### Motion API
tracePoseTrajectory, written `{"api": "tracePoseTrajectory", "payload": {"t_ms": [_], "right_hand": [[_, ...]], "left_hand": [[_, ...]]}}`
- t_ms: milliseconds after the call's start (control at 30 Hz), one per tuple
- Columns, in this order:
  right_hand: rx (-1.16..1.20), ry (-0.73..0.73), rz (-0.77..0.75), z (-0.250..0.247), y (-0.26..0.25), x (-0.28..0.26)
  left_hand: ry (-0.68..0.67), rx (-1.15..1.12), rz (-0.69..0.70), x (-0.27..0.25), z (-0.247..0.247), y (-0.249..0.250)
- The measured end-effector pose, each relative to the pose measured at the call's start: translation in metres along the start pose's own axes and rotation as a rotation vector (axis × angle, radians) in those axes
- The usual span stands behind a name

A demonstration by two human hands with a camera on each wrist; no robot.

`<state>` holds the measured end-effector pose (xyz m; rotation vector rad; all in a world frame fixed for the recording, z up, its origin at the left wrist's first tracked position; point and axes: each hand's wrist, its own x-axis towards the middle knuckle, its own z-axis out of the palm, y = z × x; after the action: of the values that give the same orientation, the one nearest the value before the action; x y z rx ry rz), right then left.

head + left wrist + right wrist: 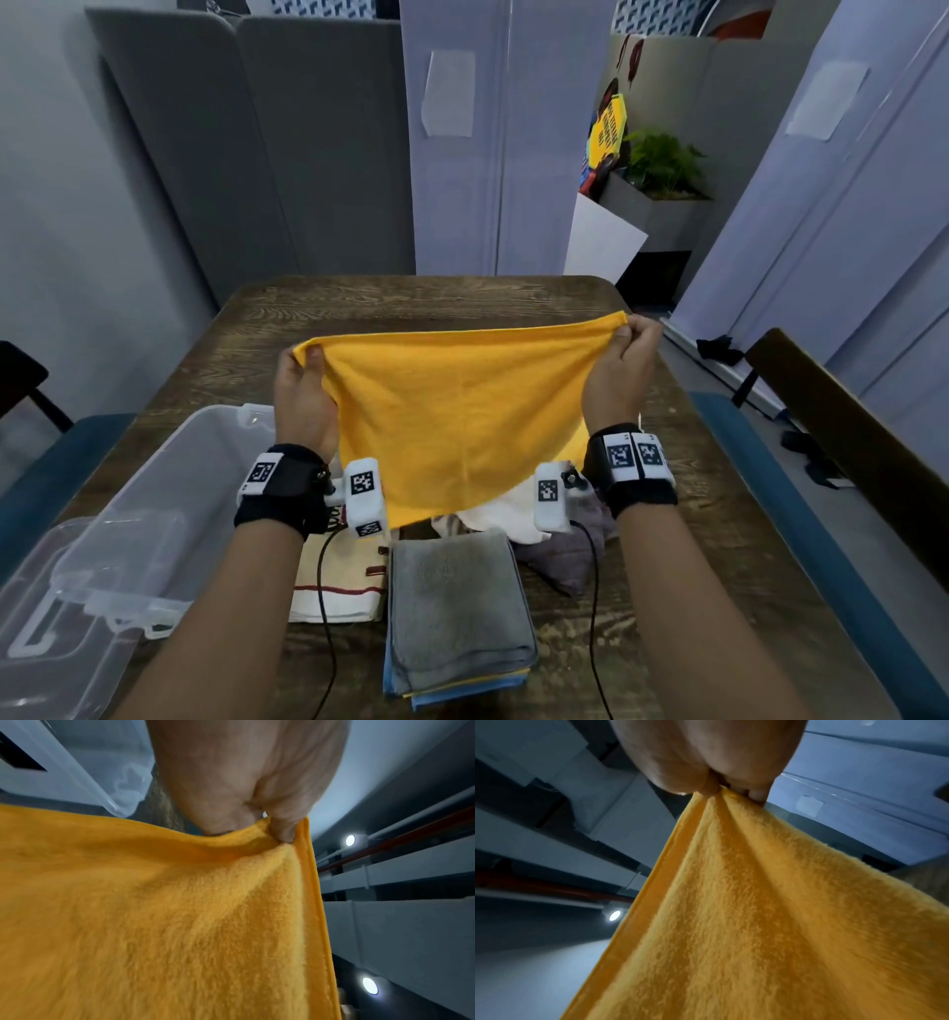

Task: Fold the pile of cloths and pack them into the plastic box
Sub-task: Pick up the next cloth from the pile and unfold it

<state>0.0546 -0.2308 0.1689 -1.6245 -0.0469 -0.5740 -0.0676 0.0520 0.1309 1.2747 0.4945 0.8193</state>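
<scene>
- Wooden table [421,303]: dark grain; carries everything below.
- Plastic box [154,493]: clear and open, at the left edge.
- Orange cloth [462,411]: held up and spread above the table's middle. Its hanging lower edge hides much of the loose pile.
- Lid [46,616]: clear, at the near-left corner, against the box.
- Folded stack [457,606]: grey cloth on top, yellow and blue edges beneath, at the middle of the near edge.
- Cream cloth [344,586]: red-striped, flat between box and stack.
- Loose pile [560,555]: white and mauve cloths just behind the stack, toward the right edge.
- Left hand [303,401]: thumb and fingers pinch the orange cloth's upper left corner.
- Right hand [619,375]: fingertips pinch its upper right corner.
</scene>
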Motion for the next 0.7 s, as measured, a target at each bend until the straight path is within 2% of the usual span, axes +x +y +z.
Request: {"api": "tracePoseTrajectory", "payload": {"t_ms": [133, 233, 300, 400, 533, 700], "right_hand": [[0.133, 0.033, 0.111, -0.005, 0.01, -0.001], [0.179, 0.017, 0.14, -0.002, 0.009, -0.007], [0.209, -0.051, 0.122, 0.004, 0.002, -0.014], [0.228, -0.227, 0.034, 0.014, -0.011, -0.03], [0.301, -0.492, -0.038, 0.023, -0.029, -0.05], [0.391, -0.615, 0.01, 0.021, -0.032, -0.058]], "left_hand": [[-0.198, -0.287, -0.058, -0.004, 0.014, 0.023], [-0.364, -0.327, -0.139, -0.017, 0.033, 0.04], [-0.506, -0.28, -0.137, -0.031, 0.048, 0.048], [-0.636, -0.088, -0.028, -0.049, 0.067, 0.043], [-0.714, -0.032, -0.003, -0.063, 0.083, 0.033], [-0.654, -0.056, 0.024, -0.065, 0.087, 0.031]]}}
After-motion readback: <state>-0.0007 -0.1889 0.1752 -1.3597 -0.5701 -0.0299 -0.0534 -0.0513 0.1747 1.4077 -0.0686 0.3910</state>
